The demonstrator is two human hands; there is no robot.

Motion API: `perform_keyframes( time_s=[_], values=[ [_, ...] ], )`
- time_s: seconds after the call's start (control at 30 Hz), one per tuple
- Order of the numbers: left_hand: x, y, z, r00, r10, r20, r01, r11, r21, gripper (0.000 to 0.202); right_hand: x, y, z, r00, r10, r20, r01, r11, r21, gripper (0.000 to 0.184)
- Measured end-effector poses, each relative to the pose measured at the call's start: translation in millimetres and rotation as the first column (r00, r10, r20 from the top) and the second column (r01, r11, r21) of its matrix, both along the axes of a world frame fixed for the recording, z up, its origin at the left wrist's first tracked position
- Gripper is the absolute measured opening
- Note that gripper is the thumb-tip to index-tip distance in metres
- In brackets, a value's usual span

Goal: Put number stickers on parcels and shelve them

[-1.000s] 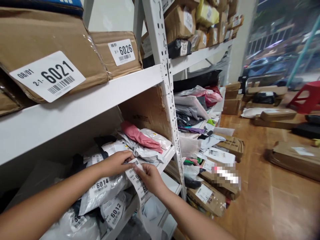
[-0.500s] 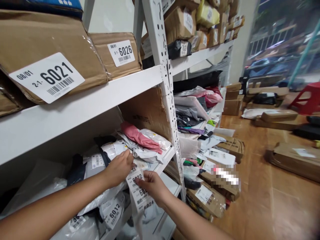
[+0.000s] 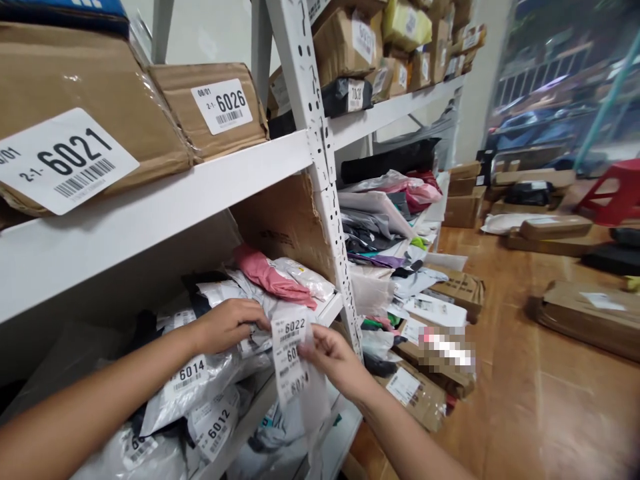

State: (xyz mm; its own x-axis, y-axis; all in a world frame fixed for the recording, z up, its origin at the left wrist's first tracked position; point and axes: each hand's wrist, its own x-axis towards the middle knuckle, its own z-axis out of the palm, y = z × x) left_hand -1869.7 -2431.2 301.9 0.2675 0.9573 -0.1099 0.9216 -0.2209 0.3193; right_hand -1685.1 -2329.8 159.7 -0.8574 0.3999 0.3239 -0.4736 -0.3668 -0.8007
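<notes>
Farther from the left hand (image 3: 233, 325) than half a second ago, the label strip (image 3: 289, 357) and the right hand (image 3: 333, 357) are now shifted toward the shelf post (image 3: 327, 200). The strip hangs in front of the lower shelf (image 3: 330, 310), pinched between the right thumb and fingers, with its tail falling below. The left hand is apart from it, just above the bag marked 6014 (image 3: 203, 387); its fingers are bent, but I cannot tell whether they hold something.

From here the strip may curl or slip, because only a small part is held and the tail seems thin and loose. If the tail catches on the shelf edge, it may tear.

Further out, the pink package (image 3: 273, 277) lies beyond the hands, and on the upper shelf (image 3: 200, 193) stand boxes marked 6021 (image 3: 95, 73) and 6026 (image 3: 175, 93).

As for other differences, the earlier frame shows part of another label above 6022; now 6022 is the uppermost label which I can read.
</notes>
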Motion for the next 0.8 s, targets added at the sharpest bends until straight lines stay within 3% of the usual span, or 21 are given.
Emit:
perform_keyframes(
  time_s=[0.07,0.13,0.33,0.5,0.73,0.8],
  values=[
    [1,6,-2.6,0.963,0.209,0.167,-0.202,0.978,-0.060,0.027,-17,0,5.1,1.000,-0.016,-0.004,0.016,1.000,0.003,0.048],
    [2,10,-8.3,0.902,0.333,0.273,-0.309,0.942,-0.129,0.033,-33,-3,3.6,0.998,-0.039,0.045,0.039,0.999,0.006,0.054],
    [5,12,-16.4,0.796,0.471,0.379,-0.441,0.881,-0.170,0.035,-46,-3,-8.8,0.956,-0.231,0.181,0.206,0.968,0.145,0.062],
    [11,16,-22.4,0.770,0.610,0.187,-0.609,0.790,-0.070,0.037,-45,-5,-6.9,0.980,-0.118,0.162,0.122,0.992,-0.013,0.056],
    [24,19,-30.5,0.800,0.597,-0.058,-0.586,0.799,0.134,0.030,-52,-7,-5.0,0.960,-0.206,0.192,0.221,0.973,-0.063,0.060],
    [26,19,-32.5,0.787,0.602,-0.133,-0.583,0.797,0.156,0.027,-50,-7,-4.2,0.969,-0.171,0.177,0.192,0.976,-0.105,0.059]
  ],
)
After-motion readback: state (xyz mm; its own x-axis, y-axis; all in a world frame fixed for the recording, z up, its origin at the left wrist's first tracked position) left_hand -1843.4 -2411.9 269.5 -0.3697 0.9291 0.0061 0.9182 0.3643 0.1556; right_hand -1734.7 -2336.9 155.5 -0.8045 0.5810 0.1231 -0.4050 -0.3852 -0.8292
